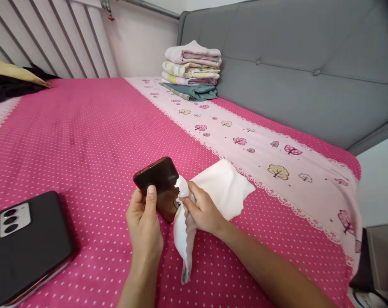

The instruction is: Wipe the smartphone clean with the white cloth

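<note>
My left hand (145,222) grips a dark smartphone (163,182) by its left side, the thumb lying over the front. The phone is tilted, and its lower right part is hidden behind cloth and fingers. Bunched between the fingers of my right hand (202,207) is a white cloth (185,239), which touches the phone's right edge and hangs down toward me. Behind the right hand a second white cloth (227,188) lies spread on the bed; whether the two pieces join cannot be seen.
A black phone-like device (33,248) with several camera lenses lies at the left on the pink dotted bedsheet (94,141). Folded linens (192,64) are stacked at the back against the grey headboard (286,64). Dark and yellow fabric (14,81) sits far left, before a radiator (53,38).
</note>
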`<action>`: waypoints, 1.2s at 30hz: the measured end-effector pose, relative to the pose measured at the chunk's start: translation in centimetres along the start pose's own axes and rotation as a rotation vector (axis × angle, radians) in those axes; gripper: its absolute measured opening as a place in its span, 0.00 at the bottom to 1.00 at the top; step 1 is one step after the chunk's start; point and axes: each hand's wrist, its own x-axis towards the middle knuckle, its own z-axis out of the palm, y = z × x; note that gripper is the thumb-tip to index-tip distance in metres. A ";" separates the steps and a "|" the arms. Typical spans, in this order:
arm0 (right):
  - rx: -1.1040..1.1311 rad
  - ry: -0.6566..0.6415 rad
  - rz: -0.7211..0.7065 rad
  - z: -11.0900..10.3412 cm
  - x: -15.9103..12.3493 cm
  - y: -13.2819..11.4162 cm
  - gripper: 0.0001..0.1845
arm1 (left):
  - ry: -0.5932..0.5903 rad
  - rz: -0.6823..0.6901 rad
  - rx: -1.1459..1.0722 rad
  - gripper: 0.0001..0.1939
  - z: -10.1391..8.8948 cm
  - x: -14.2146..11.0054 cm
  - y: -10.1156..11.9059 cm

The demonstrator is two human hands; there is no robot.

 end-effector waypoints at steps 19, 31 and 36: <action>-0.548 -0.078 -0.319 -1.2 0.3 0.4 0.26 | 0.220 -0.092 0.243 0.16 -1.2 1.0 -0.7; -0.417 -0.071 -0.025 -1.8 0.1 0.7 0.34 | 0.263 -0.078 0.266 0.14 -1.6 1.3 -1.2; -0.346 -0.072 0.072 -1.8 0.1 1.5 0.35 | 0.268 -0.055 0.269 0.13 -1.6 1.3 -1.3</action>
